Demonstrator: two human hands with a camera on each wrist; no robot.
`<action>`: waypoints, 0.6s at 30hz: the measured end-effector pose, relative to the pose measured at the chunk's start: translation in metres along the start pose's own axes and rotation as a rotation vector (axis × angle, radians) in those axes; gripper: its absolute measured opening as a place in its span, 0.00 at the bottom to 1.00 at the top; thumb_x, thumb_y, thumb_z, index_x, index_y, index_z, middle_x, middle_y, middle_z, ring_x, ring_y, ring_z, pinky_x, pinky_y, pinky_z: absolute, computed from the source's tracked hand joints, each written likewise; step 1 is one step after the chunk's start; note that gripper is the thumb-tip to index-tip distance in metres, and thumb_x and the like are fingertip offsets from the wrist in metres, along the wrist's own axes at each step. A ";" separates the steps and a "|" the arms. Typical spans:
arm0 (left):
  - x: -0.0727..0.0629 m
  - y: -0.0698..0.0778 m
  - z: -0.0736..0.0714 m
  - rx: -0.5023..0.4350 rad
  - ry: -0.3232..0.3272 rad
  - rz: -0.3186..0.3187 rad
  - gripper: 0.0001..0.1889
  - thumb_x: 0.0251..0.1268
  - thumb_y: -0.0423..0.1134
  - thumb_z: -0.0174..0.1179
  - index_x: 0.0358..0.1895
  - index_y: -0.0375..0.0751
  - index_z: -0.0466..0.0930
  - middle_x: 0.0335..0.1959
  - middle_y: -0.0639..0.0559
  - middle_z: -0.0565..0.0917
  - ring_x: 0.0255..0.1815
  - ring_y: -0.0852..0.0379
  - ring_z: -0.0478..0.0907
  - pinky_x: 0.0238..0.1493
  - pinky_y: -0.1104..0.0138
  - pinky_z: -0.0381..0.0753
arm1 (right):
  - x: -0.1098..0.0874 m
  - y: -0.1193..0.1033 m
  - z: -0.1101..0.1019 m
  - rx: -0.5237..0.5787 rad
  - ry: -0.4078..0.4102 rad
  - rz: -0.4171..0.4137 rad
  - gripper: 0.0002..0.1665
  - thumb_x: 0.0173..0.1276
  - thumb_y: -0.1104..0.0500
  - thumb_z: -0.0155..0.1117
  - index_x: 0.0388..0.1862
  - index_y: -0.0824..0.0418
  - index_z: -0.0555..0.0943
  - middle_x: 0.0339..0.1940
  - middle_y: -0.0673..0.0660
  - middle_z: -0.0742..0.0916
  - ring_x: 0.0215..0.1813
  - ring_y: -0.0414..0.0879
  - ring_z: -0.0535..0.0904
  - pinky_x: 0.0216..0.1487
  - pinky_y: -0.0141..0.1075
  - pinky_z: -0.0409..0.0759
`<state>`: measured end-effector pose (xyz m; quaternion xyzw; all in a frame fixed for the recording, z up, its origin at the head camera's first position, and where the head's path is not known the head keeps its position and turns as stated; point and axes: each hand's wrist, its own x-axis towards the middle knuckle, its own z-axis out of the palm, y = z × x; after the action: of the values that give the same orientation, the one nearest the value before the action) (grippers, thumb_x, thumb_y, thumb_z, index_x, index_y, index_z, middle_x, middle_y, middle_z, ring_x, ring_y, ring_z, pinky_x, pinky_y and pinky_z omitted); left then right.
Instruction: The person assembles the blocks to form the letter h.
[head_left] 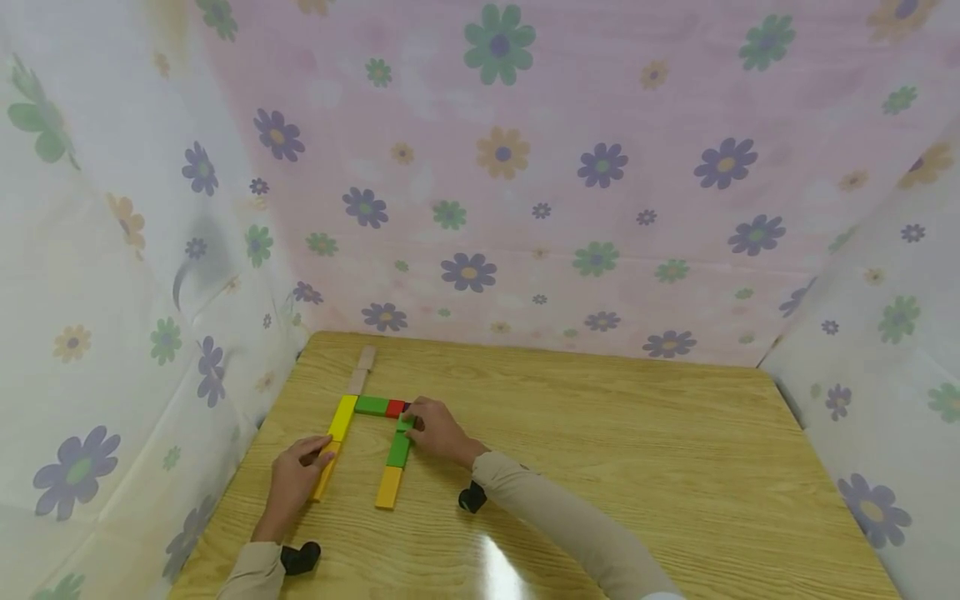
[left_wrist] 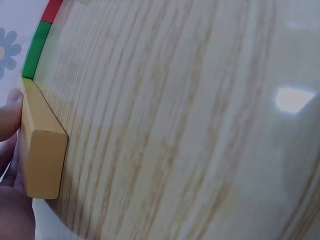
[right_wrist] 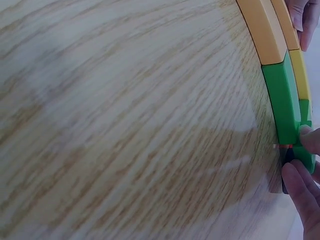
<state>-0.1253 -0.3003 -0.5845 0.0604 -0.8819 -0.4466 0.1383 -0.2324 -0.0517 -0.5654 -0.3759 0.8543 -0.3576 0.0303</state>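
My left hand (head_left: 294, 479) rests its fingertips on the outer side of an orange block (head_left: 327, 475), close to where it meets a yellow block (head_left: 343, 419). In the left wrist view the thumb (left_wrist: 10, 114) touches that orange block's outer face. My right hand (head_left: 441, 432) pinches a small green block (right_wrist: 303, 156) between thumb and fingers, at the far corner of the second column. Below it, a longer green block (head_left: 398, 451) and another orange block (head_left: 388, 488) stand end to end. A dark block (right_wrist: 285, 186) is partly hidden by my right fingers.
A green block (head_left: 372, 406) and a red block (head_left: 394, 409) form a crossbar between the columns. Two plain wooden blocks (head_left: 362, 371) extend the left column backward on the wooden table (head_left: 600, 450). Flowered cloth (head_left: 540, 233) encloses the back and sides.
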 end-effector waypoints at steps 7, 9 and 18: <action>0.001 -0.001 0.000 -0.009 -0.009 -0.009 0.16 0.59 0.29 0.64 0.52 0.31 0.82 0.49 0.38 0.81 0.42 0.44 0.80 0.35 0.75 0.78 | 0.000 -0.005 -0.001 -0.045 -0.036 -0.009 0.11 0.64 0.65 0.65 0.45 0.65 0.83 0.42 0.56 0.81 0.36 0.38 0.74 0.36 0.23 0.73; 0.001 -0.001 0.000 -0.016 -0.012 -0.011 0.16 0.59 0.30 0.64 0.52 0.31 0.82 0.49 0.38 0.80 0.42 0.44 0.80 0.35 0.76 0.78 | -0.001 -0.006 -0.001 -0.046 -0.046 -0.002 0.11 0.65 0.65 0.64 0.45 0.65 0.83 0.42 0.56 0.81 0.36 0.38 0.74 0.36 0.23 0.73; 0.000 0.000 0.000 -0.004 -0.003 0.000 0.16 0.59 0.28 0.64 0.51 0.30 0.82 0.49 0.37 0.81 0.43 0.43 0.80 0.36 0.77 0.77 | -0.010 -0.017 0.002 -0.179 -0.115 -0.019 0.18 0.65 0.51 0.66 0.49 0.59 0.82 0.49 0.53 0.78 0.45 0.41 0.73 0.43 0.27 0.74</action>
<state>-0.1254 -0.3004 -0.5848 0.0596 -0.8813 -0.4482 0.1369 -0.2144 -0.0537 -0.5582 -0.4050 0.8761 -0.2581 0.0422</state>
